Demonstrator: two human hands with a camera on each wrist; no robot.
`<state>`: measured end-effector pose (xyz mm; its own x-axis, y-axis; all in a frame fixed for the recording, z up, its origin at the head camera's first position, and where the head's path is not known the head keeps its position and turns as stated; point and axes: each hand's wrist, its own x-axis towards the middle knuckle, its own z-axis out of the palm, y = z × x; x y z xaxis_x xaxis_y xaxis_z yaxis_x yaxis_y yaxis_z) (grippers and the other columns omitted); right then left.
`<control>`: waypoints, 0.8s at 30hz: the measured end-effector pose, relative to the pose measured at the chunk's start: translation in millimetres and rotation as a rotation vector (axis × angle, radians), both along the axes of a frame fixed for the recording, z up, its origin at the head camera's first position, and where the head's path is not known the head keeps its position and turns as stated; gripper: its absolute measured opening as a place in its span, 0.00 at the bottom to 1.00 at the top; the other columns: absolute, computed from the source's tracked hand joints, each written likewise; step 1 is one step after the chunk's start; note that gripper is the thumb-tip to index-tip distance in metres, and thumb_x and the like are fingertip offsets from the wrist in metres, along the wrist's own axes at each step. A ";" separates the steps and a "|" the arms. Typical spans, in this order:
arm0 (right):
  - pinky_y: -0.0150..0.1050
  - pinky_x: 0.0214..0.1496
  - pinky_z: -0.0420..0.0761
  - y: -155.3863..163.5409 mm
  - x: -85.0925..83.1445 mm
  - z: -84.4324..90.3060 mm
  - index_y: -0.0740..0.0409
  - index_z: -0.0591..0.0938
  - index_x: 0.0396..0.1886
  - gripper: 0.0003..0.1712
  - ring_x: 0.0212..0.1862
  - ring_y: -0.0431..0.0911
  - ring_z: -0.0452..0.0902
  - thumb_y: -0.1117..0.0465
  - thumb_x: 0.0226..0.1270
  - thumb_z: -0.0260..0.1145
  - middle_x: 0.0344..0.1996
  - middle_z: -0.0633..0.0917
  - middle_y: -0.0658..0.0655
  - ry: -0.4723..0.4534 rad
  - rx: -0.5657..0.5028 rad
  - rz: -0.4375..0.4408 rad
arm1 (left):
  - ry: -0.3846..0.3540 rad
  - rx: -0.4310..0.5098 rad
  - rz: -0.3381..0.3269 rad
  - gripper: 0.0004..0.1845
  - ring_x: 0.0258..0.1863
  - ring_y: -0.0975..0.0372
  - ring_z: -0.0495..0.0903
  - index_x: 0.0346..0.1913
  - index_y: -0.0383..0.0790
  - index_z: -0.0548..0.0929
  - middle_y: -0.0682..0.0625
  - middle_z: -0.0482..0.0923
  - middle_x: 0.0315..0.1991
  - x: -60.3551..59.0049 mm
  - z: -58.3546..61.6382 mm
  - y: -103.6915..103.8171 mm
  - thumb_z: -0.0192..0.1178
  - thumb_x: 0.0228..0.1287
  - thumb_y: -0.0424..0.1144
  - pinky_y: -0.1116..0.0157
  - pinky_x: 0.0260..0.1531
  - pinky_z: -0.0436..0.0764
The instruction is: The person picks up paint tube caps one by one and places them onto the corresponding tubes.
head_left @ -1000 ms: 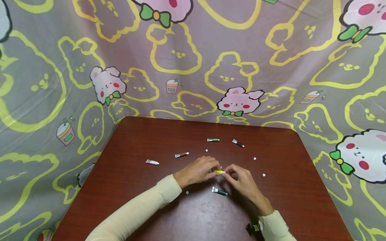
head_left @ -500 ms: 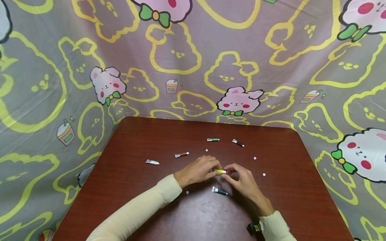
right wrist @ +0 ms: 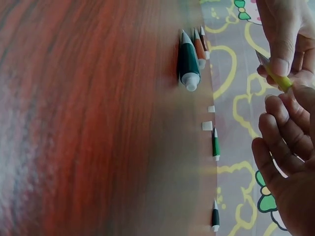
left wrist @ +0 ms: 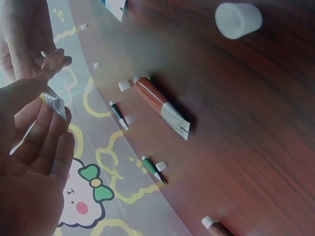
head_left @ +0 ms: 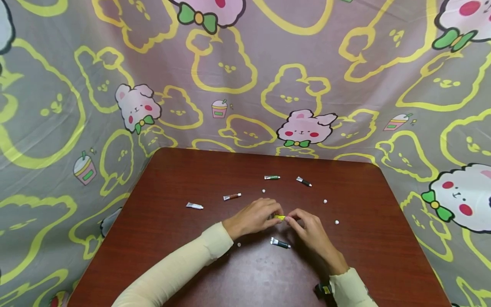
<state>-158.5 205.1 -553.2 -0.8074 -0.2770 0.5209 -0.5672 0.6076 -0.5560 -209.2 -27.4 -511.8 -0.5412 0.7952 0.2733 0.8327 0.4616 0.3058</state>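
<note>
Near the middle of the table, my left hand (head_left: 255,217) pinches a small yellow paint tube (head_left: 280,217) between thumb and fingers. Its silvery crimped end shows in the left wrist view. My right hand (head_left: 312,230) pinches the other end of the tube, and its fingertips cover that end. In the right wrist view the yellow tube (right wrist: 280,80) runs slantwise between the two hands. A dark green paint tube (head_left: 280,243) lies on the table just in front of the hands.
Around the hands lie a white tube (head_left: 194,206), a brown tube (head_left: 232,196), a green tube (head_left: 272,177) and a black tube (head_left: 304,181). Several loose white caps (head_left: 336,222) are scattered between them. Patterned cloth (head_left: 245,76) hangs behind the brown table (head_left: 172,179).
The right fingertips have closed over the white end of the yellow paint tube, which showed earlier. The left hand keeps its grip nearly in place.
</note>
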 end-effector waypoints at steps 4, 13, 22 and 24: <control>0.45 0.39 0.88 -0.2 0.7 0.6 0.51 0.87 0.36 0.09 0.37 0.34 0.84 0.70 0.71 0.74 0.33 0.89 0.44 -0.004 0.010 -0.005 | 0.020 0.012 -0.012 0.06 0.46 0.65 0.84 0.47 0.47 0.86 0.56 0.87 0.44 0.1 -0.1 1.3 0.71 0.76 0.43 0.63 0.53 0.82; 0.42 0.38 0.86 -0.3 4.1 2.0 0.53 0.86 0.36 0.07 0.36 0.33 0.80 0.69 0.74 0.71 0.33 0.87 0.45 -0.010 0.022 0.004 | 0.067 0.051 -0.025 0.09 0.45 0.64 0.83 0.46 0.46 0.85 0.55 0.86 0.42 2.3 -3.5 4.4 0.74 0.72 0.41 0.63 0.55 0.82; 0.37 0.38 0.85 -0.2 4.1 1.6 0.58 0.87 0.36 0.06 0.36 0.33 0.80 0.68 0.77 0.69 0.33 0.86 0.45 -0.047 0.012 0.016 | 0.087 0.051 -0.030 0.10 0.44 0.64 0.82 0.46 0.46 0.83 0.56 0.85 0.42 3.5 -3.6 4.0 0.74 0.73 0.43 0.63 0.55 0.82; 0.38 0.39 0.86 -0.5 3.6 1.7 0.57 0.88 0.36 0.07 0.36 0.33 0.81 0.68 0.77 0.69 0.32 0.87 0.45 -0.062 0.007 0.007 | 0.085 0.048 -0.031 0.09 0.44 0.64 0.83 0.46 0.46 0.83 0.56 0.85 0.42 3.3 -4.1 3.5 0.73 0.73 0.43 0.63 0.55 0.82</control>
<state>-154.9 204.6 -551.5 -0.8359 -0.2866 0.4681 -0.5363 0.6080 -0.5855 -205.9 -23.9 -515.9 -0.4901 0.7961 0.3549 0.8700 0.4220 0.2548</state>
